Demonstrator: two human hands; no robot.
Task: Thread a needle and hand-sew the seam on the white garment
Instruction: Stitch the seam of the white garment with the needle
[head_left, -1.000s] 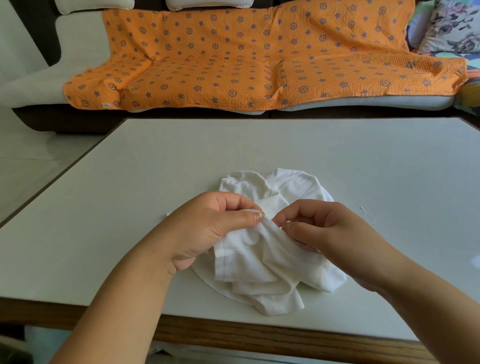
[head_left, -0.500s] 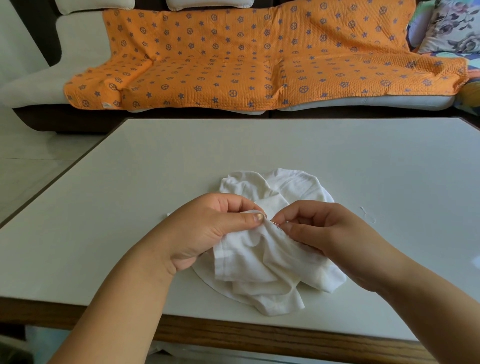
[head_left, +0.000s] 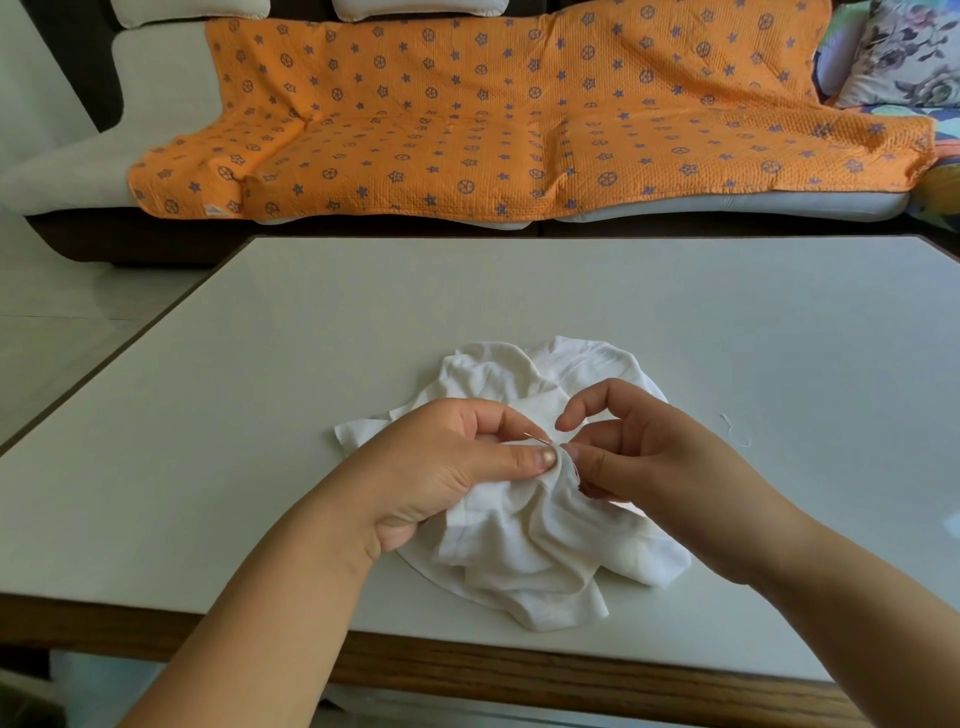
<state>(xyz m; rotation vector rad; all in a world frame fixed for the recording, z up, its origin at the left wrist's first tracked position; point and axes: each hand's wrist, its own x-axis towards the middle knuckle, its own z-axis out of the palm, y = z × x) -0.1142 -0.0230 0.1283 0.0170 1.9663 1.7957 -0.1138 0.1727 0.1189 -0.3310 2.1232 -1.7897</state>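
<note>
Near table (head_left: 727, 338) front edge: left hand (head_left: 441, 467) pinches white garment (head_left: 545, 561); needle (head_left: 537, 439) newly through fold, stitch perhaps half-made; right hand (head_left: 675, 467), forefinger now lifted, grip unclear.

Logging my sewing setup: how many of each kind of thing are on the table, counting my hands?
hands: 2 (left hand, right hand)
white garment: 1
needle: 1
loose thread scrap: 1
Total: 5
</note>
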